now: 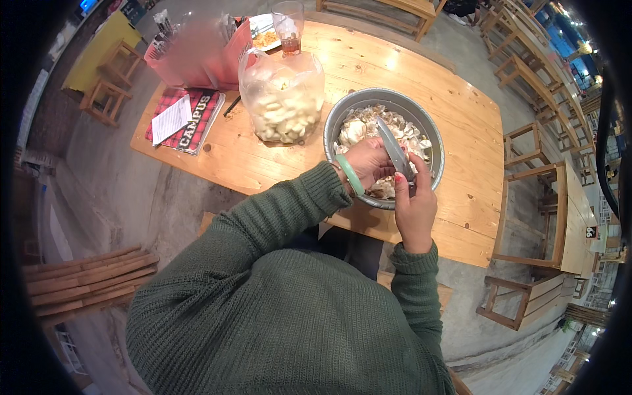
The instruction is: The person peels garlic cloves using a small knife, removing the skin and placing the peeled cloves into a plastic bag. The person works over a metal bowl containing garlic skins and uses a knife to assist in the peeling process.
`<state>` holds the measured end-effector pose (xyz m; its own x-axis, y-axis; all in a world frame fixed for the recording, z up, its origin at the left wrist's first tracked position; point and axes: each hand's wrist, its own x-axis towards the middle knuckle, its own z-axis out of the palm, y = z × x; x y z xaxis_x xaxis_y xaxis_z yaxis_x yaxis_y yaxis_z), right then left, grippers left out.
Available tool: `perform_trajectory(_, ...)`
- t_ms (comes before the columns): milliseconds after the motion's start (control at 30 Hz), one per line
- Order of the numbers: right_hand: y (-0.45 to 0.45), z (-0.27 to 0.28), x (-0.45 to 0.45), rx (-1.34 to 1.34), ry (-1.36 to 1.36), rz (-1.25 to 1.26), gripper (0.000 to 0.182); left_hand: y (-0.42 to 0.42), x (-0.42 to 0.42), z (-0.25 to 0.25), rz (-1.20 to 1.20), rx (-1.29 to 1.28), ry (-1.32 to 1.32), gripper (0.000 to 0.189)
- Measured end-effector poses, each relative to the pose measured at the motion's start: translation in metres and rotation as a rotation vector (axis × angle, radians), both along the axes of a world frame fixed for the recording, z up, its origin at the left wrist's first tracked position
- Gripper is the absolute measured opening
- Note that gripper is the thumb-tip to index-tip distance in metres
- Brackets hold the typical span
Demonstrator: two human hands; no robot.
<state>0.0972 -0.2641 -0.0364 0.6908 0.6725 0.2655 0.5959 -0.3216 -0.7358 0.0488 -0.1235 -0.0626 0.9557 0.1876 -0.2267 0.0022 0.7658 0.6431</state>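
Note:
My right hand point(416, 210) grips a knife, whose broad metal blade point(392, 148) points up and away to the left. My left hand point(368, 163), with a green bangle point(349, 175) at the wrist, is curled beside the blade. Whatever may be between its fingers is hidden. Both hands are over a round grey metal basin point(332, 116) at the table's near edge. Inside it lie garlic bulbs point(353, 131) among loose papery garlic skins point(377, 116). Left of the basin stands a clear plastic bag of peeled garlic cloves point(286, 116).
A pink utensil caddy point(232, 54), a plate of food point(266, 37) and a glass with brown drink point(290, 34) stand behind the bag. A plaid notebook point(200, 123) with a paper pad point(171, 121) lies at left on the wooden table point(464, 197). Wooden stools surround it.

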Motion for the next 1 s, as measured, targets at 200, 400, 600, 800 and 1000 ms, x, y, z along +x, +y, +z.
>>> perform_trajectory(200, 0.002, -0.002, 0.003, 0.06, -0.065, -0.008, 0.029, 0.0, 0.001, 0.0, -0.036, 0.006, 0.001, 0.019)
perform_trajectory(400, 0.006, -0.007, 0.006, 0.149, 0.089, 0.015, 0.025, -0.001, 0.002, 0.0, -0.042, -0.033, 0.023, 0.023)
perform_trajectory(600, -0.005, 0.001, 0.022, 0.342, 0.67, 0.224, 0.021, 0.001, -0.002, 0.004, -0.095, -0.124, -0.028, 0.026)
perform_trajectory(800, -0.02, 0.02, 0.046, 0.465, 0.753, 0.02, 0.023, 0.002, 0.0, -0.001, -0.098, -0.082, -0.06, 0.024)
perform_trajectory(1000, -0.012, 0.005, 0.01, 0.141, 0.262, 0.055, 0.035, -0.001, 0.002, 0.002, 0.022, -0.044, -0.084, 0.025)
